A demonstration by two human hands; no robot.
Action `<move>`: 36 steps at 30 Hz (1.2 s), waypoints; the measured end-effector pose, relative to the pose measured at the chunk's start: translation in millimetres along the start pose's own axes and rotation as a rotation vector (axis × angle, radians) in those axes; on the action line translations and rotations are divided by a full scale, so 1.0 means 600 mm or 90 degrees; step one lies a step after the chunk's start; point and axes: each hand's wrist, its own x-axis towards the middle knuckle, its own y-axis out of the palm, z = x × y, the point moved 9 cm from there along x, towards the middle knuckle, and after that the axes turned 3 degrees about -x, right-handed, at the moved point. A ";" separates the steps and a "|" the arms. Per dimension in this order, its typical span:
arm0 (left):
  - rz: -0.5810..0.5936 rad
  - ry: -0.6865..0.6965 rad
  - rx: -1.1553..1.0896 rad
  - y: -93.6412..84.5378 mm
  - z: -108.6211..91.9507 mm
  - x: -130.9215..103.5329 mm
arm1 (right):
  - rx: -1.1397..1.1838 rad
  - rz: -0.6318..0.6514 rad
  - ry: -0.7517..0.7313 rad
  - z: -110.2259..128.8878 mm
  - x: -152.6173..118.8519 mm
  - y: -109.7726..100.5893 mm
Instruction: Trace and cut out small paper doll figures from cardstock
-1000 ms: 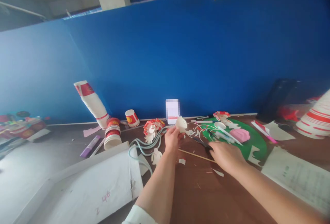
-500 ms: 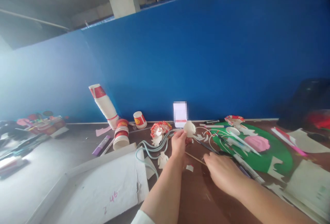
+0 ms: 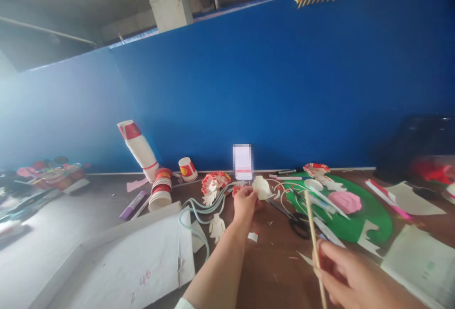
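Note:
My left hand (image 3: 245, 201) is closed, with its fingertips pinching a cream-white paper cutout (image 3: 262, 187) near the middle of the table. My right hand (image 3: 350, 271), closer to me on the right, grips a thin wooden stick (image 3: 313, 238) that stands nearly upright and tilts a little. Between the hands and slightly beyond lie black-handled scissors (image 3: 299, 224). Another white paper figure (image 3: 217, 228) rests left of my left forearm. A red-and-white cut paper cup (image 3: 216, 182), spread like a flower, lies behind it.
Stacked paper cups (image 3: 142, 155) lean at the back left, beside a single cup (image 3: 187, 169). A white box lid (image 3: 117, 261) covers the left front. On the right, a green disc (image 3: 377, 214) carries pink clay (image 3: 346, 202) and pens. Pale blue cords (image 3: 199, 204) curl mid-table. A blue partition (image 3: 249, 72) stands behind.
My right hand has lifted the wooden stick off the table and come right and nearer, turning the stick upright. My left hand still holds the paper cutout. The view has shifted slightly.

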 end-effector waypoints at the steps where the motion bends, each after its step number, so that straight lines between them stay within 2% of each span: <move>1: 0.005 0.000 0.014 0.003 -0.001 -0.004 | 0.033 0.002 0.010 0.001 0.002 -0.003; 7: 0.024 0.001 0.189 -0.013 0.003 -0.034 | 0.117 0.020 0.006 0.007 0.006 0.002; 11: 0.076 -0.056 0.172 -0.026 0.028 -0.073 | 0.177 0.028 0.020 -0.017 0.016 0.007; 14: 0.107 -0.067 0.112 -0.022 0.038 -0.106 | 0.263 -0.010 0.026 -0.027 0.027 0.001; 17: 0.091 -0.075 0.078 -0.023 0.046 -0.132 | 0.329 -0.074 0.012 -0.021 0.033 -0.012; 20: 0.069 -0.052 0.106 -0.031 0.046 -0.146 | 0.351 -0.117 -0.008 -0.006 0.039 -0.023; 24: 0.060 0.005 0.210 -0.046 0.035 -0.154 | 0.301 -0.106 -0.024 0.006 0.052 -0.021; 28: 0.056 0.039 0.293 -0.055 0.036 -0.156 | 0.146 -0.023 -0.013 0.000 0.061 0.015; 32: 0.046 0.037 0.267 -0.057 0.047 -0.147 | 0.056 -0.005 -0.043 0.000 0.068 0.041; 36: 0.024 0.016 0.197 -0.063 0.053 -0.135 | 0.037 -0.059 -0.048 -0.003 0.066 0.035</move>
